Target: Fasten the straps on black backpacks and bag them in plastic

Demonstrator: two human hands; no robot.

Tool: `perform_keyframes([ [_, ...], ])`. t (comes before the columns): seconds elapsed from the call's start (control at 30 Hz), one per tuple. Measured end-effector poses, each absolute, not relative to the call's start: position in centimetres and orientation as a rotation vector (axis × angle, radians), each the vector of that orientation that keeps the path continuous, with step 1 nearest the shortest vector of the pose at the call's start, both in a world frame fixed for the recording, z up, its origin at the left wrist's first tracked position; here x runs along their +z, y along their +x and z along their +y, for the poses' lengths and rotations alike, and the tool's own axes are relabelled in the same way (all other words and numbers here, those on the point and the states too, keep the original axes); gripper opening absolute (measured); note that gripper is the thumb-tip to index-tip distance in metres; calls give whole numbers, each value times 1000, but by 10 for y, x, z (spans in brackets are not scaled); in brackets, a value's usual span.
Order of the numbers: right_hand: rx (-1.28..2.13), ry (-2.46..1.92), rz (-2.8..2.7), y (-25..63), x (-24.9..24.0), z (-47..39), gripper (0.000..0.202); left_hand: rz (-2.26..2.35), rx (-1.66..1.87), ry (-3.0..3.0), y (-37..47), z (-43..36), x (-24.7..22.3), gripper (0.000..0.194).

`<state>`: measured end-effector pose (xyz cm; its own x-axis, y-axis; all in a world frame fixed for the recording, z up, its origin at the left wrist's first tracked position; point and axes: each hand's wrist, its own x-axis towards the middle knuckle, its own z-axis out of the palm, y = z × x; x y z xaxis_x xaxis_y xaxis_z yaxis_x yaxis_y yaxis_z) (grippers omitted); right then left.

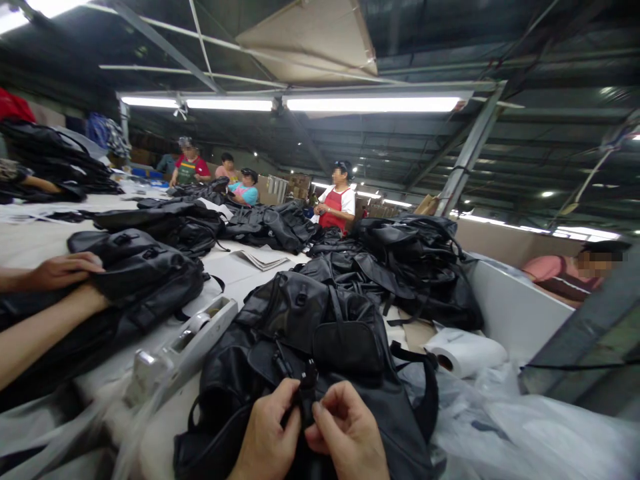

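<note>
A black backpack point(295, 300) with a front flap and pocket lies in front of me. My left hand point(270, 430) is closed around a small black buckle point(309, 380) on a strap at the bag's lower front. Close beside it, my right hand point(347, 430) pinches with thumb and forefinger at the same strap, whose end is partly hidden by the fingers. Just above my left hand hangs another thin black strap end point(283, 360). A loop of shoulder strap point(425, 387) curves out at the bag's right side.
A tape dispenser point(200, 333) stands left of the bag. Beyond it, a co-worker's hands work on another black backpack point(145, 267). Black bags point(410, 260) are piled behind. To the right are a white roll point(467, 351), clear plastic bags point(530, 427) and a metal post point(590, 340).
</note>
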<state>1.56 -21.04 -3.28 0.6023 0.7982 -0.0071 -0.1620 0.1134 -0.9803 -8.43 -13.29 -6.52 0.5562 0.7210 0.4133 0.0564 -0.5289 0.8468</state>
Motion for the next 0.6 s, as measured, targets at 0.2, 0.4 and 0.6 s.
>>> perform_keyframes([
  [0.2, 633, -1322, -690, 17, -50, -207, 52, 580, 1106, 2079, -84, -131, -64, 27],
  [0.4, 658, -1179, -555, 11, -42, -203, 56, 529, 1287, 2250, -85, -129, -71, 25],
  [0.6, 723, -1141, -524, 20, -43, -201, 55, 463, 1457, 2327, -85, -128, -74, 25],
])
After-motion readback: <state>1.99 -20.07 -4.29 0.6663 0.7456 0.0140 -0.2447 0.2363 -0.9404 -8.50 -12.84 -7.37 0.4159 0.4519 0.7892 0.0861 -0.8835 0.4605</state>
